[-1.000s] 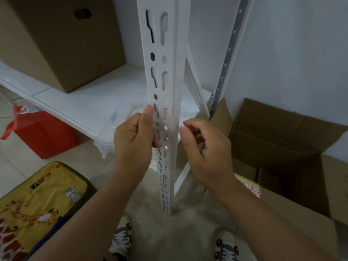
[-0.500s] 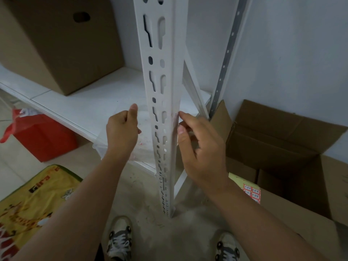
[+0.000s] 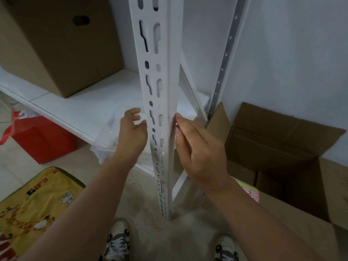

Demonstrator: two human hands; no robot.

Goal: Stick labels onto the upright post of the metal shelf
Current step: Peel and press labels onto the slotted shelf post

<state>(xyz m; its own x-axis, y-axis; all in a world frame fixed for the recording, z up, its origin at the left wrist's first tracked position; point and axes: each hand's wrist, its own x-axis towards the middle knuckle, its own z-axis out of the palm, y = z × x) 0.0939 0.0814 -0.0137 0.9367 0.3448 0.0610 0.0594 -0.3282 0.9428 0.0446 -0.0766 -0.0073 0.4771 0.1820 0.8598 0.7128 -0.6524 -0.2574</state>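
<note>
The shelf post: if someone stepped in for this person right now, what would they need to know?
Left hand: open, fingers loosely curled, beside the white slotted post, holding nothing visible.
Right hand: fingertips against the post's right edge, as if pressing something down; no label is clearly visible there.
Label sheet: red stickers on the cardboard box, behind the right wrist.
Done: cannot tell.
Left: take labels from the sheet and stick them on.

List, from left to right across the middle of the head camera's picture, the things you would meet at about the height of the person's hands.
Red bag → clear plastic tray → left hand → upright post → right hand → open cardboard box.
</note>
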